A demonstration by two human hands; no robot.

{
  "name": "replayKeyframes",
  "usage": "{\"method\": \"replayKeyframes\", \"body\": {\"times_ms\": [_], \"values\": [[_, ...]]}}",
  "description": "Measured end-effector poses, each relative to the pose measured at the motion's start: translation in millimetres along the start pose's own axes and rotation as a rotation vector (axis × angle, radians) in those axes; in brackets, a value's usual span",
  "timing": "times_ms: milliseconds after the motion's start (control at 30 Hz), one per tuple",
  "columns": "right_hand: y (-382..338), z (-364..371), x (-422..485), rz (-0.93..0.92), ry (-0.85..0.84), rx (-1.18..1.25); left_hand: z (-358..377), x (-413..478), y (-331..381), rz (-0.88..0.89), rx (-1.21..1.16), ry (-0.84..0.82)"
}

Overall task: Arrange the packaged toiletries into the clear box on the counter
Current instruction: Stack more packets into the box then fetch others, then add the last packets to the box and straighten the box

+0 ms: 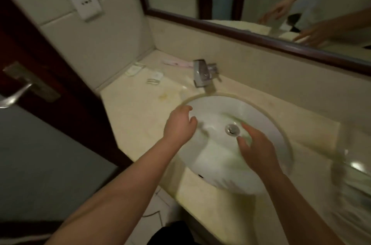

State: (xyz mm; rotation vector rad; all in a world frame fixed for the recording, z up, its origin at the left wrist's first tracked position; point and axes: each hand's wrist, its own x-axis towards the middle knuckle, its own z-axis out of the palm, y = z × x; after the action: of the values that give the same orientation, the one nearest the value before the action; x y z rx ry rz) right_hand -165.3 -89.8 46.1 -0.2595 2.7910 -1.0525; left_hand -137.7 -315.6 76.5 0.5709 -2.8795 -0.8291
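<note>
Packaged toiletries (156,74) lay loose in the back left corner of the pale cream stone counter (140,116), behind and to the left of the chrome faucet (202,73) and well apart from both hands. I counted four, though blur may have hidden a fifth. There was one long pink-and-white packet (174,62) against the backsplash, two flat white sachets (134,69) nearer the side wall, and one small striped packet (153,81) in front of them.

The single clear plastic box (350,166) stood at the counter's right end, across the round white sink basin (271,124) from the packets. It was too smeared by motion to show any contents.

The left hand (179,122) hovered over the basin's left rim, fingers loosely curled around nothing. The right hand (256,145) hung above the drain with its fingers spread, also empty.

With the packets on one side and the box on the other, each item probably had to cross the sink. The left hand was better placed to collect and the right to receive. No packet looked gathered yet.
</note>
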Motion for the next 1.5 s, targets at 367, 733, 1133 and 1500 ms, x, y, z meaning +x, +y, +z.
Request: {"method": "replayKeyframes", "body": {"times_ms": [367,733,1133,1500], "values": [[-179.8,145.3,151.7,-0.084,-0.173,-0.089,-95.4,191.2,-189.9,-0.201,-0.088,0.090],[-269.1,231.1,277.9,0.011,-0.220,-0.153,-102.4,330.9,-272.4,-0.253,-0.062,0.077],[-280.5,280.2,343.7,-0.006,-0.240,-0.504,-71.5,361.4,-277.0,-0.324,0.186,0.098],[-266.8,236.1,383.0,0.067,-0.028,-0.243,-67.3,373.1,-292.0,-0.411,-0.010,0.037]]}}
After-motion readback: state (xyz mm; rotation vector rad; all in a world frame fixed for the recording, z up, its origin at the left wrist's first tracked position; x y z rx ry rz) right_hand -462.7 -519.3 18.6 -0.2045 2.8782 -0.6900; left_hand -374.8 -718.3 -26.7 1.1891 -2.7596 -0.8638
